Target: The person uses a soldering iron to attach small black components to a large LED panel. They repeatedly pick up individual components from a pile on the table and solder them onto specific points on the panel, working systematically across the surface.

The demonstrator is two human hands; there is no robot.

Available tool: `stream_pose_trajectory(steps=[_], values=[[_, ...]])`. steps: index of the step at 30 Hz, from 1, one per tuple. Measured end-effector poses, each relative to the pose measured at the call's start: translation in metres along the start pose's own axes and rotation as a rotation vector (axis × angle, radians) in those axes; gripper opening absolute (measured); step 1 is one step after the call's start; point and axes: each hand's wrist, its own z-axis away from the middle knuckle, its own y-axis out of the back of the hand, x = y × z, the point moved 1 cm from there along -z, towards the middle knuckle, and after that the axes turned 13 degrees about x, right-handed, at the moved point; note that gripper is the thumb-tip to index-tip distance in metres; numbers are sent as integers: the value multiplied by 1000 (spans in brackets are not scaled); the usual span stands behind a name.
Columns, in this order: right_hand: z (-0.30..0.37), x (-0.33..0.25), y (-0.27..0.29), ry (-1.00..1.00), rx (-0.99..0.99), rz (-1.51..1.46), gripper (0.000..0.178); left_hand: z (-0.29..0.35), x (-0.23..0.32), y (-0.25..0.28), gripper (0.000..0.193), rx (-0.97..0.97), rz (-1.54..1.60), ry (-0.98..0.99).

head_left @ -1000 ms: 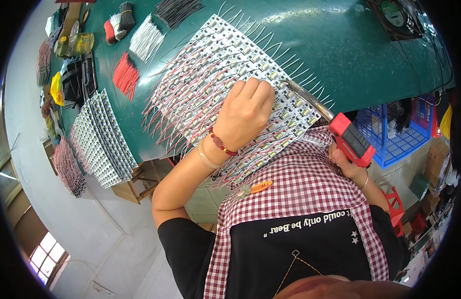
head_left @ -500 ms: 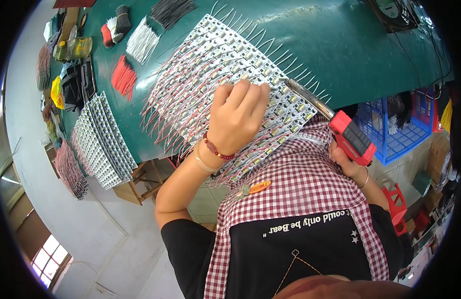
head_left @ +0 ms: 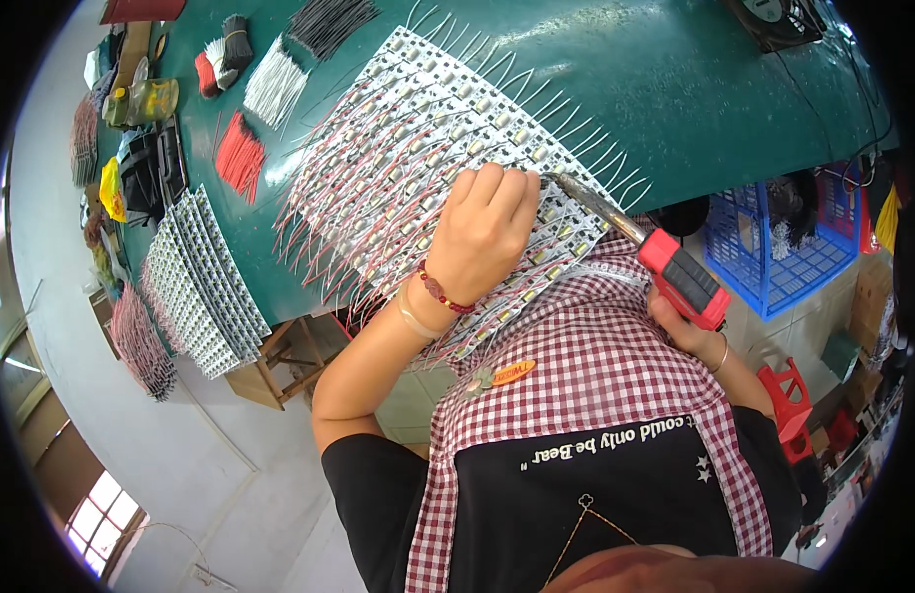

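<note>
Left hand (head_left: pixel 485 232) curled, pressing LED strip panel (head_left: pixel 418 148) underneath (soldering iron (head_left: pixel 635 252) tip just beside fingers).

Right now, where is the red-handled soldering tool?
In the head view, right of centre: the right hand holds the soldering tool, its tip beside the left hand on the LED-strip panel.

You get bright, even light with soft shadows; a pale sheen glares off the green table (head_left: pixel 675 89). Fisheye bending curves every edge, the rim falls black, and the centre stays sharp.
</note>
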Motion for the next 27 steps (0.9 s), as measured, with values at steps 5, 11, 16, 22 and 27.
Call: stream_pose_trajectory(steps=[5, 11, 16, 22, 27], values=[[2, 3, 2, -20, -17, -10, 15, -1, 0, 0, 29, -7, 0, 4], [6, 10, 6, -20, -13, -14, 16, -2, 0, 2, 29, -11, -6, -5], [-4, -5, 0, 37, 4, 11, 17, -2, 0, 2, 29, -19, -19, -16], [1, 5, 4, 55, -2, 26, 16, -1, 0, 2, 29, -42, -21, -13], [6, 16, 9, 21, 17, 4, 14, -2, 0, 4, 28, -73, -46, -19]])
